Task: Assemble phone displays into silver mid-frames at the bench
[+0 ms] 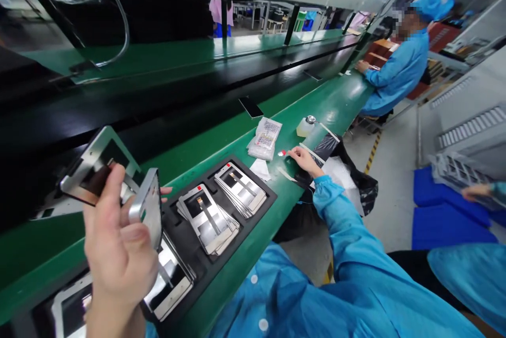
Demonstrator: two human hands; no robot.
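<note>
My left hand [122, 243], raised at the left above the tray, grips two phone screens. One phone screen [125, 157] tilts out beyond my fingers; the other phone screen [148, 210] stands nearly edge-on by my thumb. My fingers partly cover both. On the green bench, my right hand [303, 160] has its fingertips pinched at a small red-and-white sticker [282, 153]; whether it is lifted off the surface I cannot tell. Between the hands lies a black tray [271, 196] with stacked phone screens [209, 222], several bearing a red mark at a corner.
Near my right hand are plastic packets [265, 137], a bottle of yellowish liquid [305, 127], a white paper piece [260, 169] and a black plastic bag [367, 190]. A dark screen [251, 107] lies behind on the line. A co-worker [407, 64] sits farther along; another person's hand [476, 192] shows right.
</note>
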